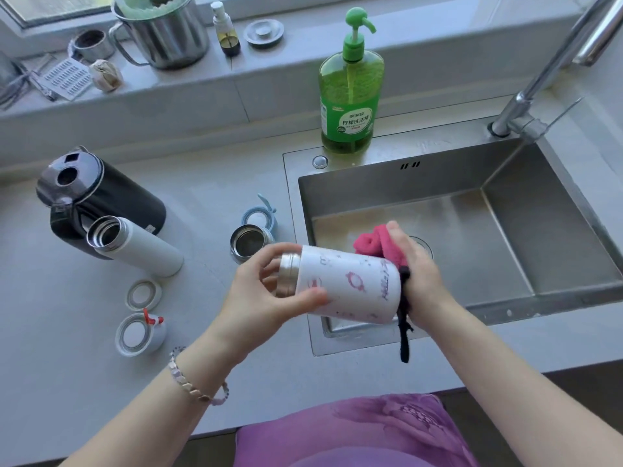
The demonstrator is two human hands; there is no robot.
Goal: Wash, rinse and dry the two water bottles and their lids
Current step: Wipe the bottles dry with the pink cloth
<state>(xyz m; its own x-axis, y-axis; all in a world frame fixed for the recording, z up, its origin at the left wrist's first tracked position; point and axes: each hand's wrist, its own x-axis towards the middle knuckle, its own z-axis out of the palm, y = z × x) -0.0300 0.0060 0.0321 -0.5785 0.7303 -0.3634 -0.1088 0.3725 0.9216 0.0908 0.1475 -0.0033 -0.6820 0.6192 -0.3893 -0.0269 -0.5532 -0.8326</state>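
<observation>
At the sink (387, 185), left hand (263, 298) grips one bottle (354, 281).

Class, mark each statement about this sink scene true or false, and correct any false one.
1. The left hand holds the patterned white bottle near its metal neck. True.
2. The right hand holds a pink cloth against that bottle's base. True.
3. The plain white bottle lies in the sink. False: it stands open on the counter, left of the sink.
4. The green soap bottle lies on its side. False: it stands upright at the sink's back rim.
</observation>
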